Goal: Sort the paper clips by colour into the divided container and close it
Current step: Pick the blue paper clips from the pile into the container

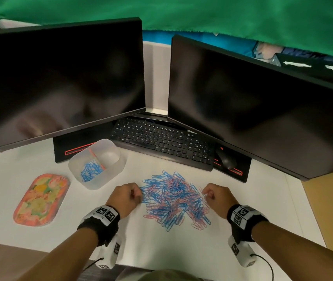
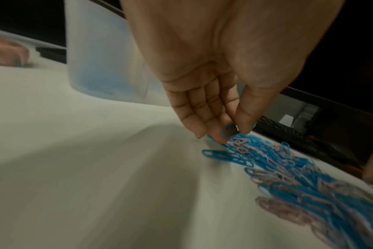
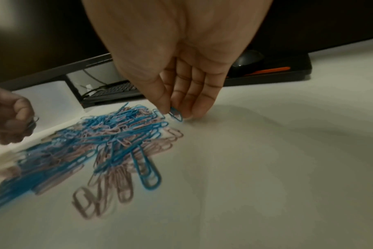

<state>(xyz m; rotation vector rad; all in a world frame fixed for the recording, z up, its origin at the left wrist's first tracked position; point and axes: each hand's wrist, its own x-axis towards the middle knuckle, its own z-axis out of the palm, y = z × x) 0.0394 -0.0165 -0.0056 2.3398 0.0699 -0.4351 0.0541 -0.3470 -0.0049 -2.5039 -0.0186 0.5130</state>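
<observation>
A heap of blue and pink paper clips (image 1: 174, 198) lies on the white desk between my hands. My left hand (image 1: 127, 196) sits at the heap's left edge and pinches a blue clip (image 2: 229, 131) between thumb and fingers. At the right edge, my right hand (image 1: 215, 196) pinches another blue clip (image 3: 176, 114). The translucent divided container (image 1: 96, 164) stands open behind my left hand. Its left compartment holds several blue clips (image 1: 90, 169). An orange divider (image 1: 96, 158) splits it, and the right compartment looks bare.
A floral lid (image 1: 41, 199) lies flat to the left of the container. A black keyboard (image 1: 161, 142) and mouse (image 1: 225, 159) sit behind the heap, under two dark monitors (image 1: 60, 82). Bare white desk (image 1: 242, 250) extends toward me.
</observation>
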